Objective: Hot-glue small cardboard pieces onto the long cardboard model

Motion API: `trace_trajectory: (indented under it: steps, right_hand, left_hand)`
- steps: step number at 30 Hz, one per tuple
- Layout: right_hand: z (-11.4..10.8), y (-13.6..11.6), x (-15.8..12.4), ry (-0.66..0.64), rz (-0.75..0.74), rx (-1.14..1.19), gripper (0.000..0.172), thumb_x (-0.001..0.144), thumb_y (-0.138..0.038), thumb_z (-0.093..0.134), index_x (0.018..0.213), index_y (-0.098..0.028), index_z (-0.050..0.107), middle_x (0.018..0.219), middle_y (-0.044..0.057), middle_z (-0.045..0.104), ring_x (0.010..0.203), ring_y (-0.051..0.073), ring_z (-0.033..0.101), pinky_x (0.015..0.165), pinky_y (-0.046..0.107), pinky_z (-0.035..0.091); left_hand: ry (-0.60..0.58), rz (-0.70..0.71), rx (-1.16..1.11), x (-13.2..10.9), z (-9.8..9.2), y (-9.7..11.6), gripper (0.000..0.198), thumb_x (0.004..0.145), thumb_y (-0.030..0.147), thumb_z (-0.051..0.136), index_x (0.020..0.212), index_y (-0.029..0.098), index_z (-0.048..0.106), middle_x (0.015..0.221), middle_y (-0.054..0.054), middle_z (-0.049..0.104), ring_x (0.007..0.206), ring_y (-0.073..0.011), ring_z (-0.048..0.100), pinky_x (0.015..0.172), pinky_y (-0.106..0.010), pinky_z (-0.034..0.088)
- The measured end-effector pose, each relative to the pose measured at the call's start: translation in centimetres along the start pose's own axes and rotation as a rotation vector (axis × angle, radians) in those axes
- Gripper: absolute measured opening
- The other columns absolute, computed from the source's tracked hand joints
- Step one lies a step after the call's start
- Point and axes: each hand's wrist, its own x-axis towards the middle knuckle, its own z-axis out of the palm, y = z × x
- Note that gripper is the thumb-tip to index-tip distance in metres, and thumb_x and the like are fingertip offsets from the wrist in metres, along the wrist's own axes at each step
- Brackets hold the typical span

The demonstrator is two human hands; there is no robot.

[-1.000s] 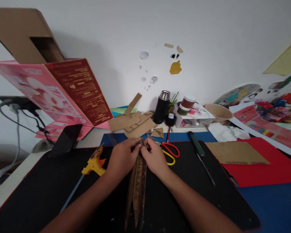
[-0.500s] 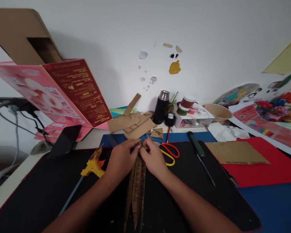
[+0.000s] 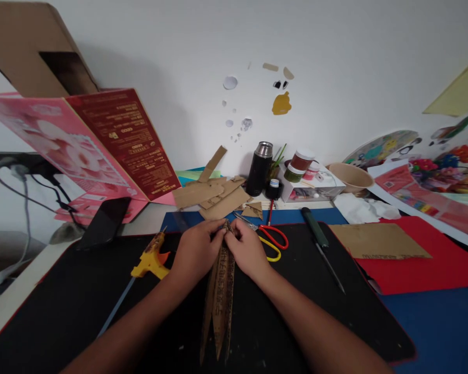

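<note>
Both hands pinch the far end of a folded cardboard piece (image 3: 221, 291), whose pointed strips reach toward me and carry printed characters. My left hand (image 3: 198, 248) grips it from the left, fingers curled around the top. From the right, my right hand (image 3: 250, 249) presses its thumb against the same end. The fingertips partly hide the cardboard's far tip. Left of my left hand lies a yellow hot glue gun (image 3: 150, 259) with a glue stick trailing from its back. Scissors (image 3: 272, 243) with red and yellow handles rest just beyond my right hand.
A utility knife (image 3: 315, 227) lies on the black mat (image 3: 304, 291) at right, beside a cardboard sheet (image 3: 378, 240) on red paper (image 3: 448, 259). Behind are cardboard scraps (image 3: 214, 195), a black thermos (image 3: 259, 169) and paint jars (image 3: 300, 161). A phone (image 3: 104, 223) lies at left.
The whole view has shifted slightly. Both hands keep their grip on the cardboard's far end, with hardly any movement of the fingers.
</note>
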Motion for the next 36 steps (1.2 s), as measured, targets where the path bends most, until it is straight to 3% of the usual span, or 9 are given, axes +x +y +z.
trace_trajectory:
  steps: [36]
  right_hand:
    - [0.28,0.19,-0.05,0.001,0.005,0.051,0.022,0.088,-0.039,0.055,0.073,-0.026,0.044,0.066,-0.007,0.044,0.063,0.017,0.044,0.06,0.03,0.031]
  left_hand:
    - [0.002,-0.018,-0.029,0.04,-0.05,-0.14,0.034,0.096,0.027,0.057,0.119,0.02,0.081,0.122,-0.008,0.082,0.114,-0.0258,0.077,0.106,-0.038,0.056]
